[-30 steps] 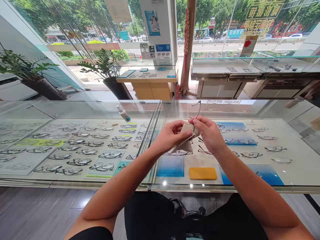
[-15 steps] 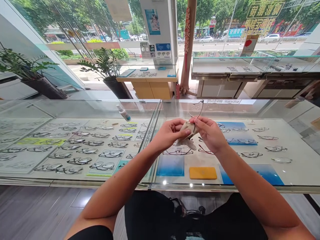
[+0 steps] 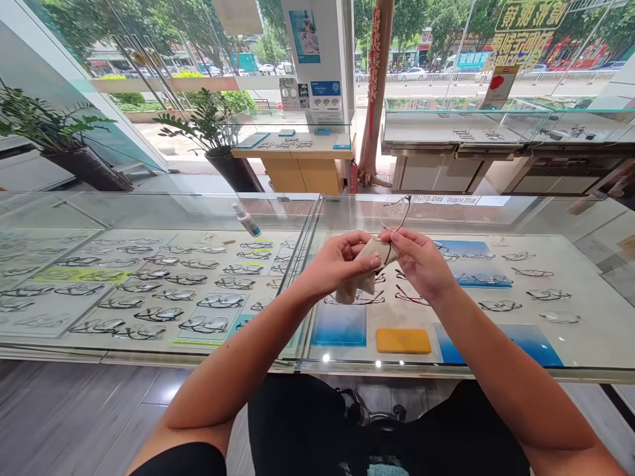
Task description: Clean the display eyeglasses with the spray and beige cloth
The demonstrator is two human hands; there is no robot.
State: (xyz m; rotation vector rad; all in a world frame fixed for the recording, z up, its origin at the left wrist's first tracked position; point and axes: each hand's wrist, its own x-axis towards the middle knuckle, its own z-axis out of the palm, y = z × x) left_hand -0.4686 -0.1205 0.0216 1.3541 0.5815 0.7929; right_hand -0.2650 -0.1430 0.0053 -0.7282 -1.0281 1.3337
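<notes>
Above the glass counter, my left hand [image 3: 342, 264] pinches a beige cleaning cloth [image 3: 354, 289] against one side of a pair of eyeglasses [image 3: 407, 215]. The cloth wraps over a lens, and its loose end hangs below my fingers. My right hand [image 3: 419, 258] is closed on the frame of the eyeglasses near the middle, its fingertips close to the cloth. One lens rim and a thin dark temple stick up beyond my fingers. Much of the frame is hidden by the cloth and both hands.
Under the glass of the display counter [image 3: 342, 365] lie rows of eyeglasses [image 3: 221, 301] and a yellow case [image 3: 403, 341]. A white spray bottle [image 3: 247, 220] stands on the glass to the left. Potted plants [image 3: 228, 168] and further display cases [image 3: 466, 125] stand by the windows.
My left fingers and the cloth have shifted slightly on the lens, and the cloth's loose end now hangs further left. The eyeglasses have tilted a little to the right. Both hands keep their hold.
</notes>
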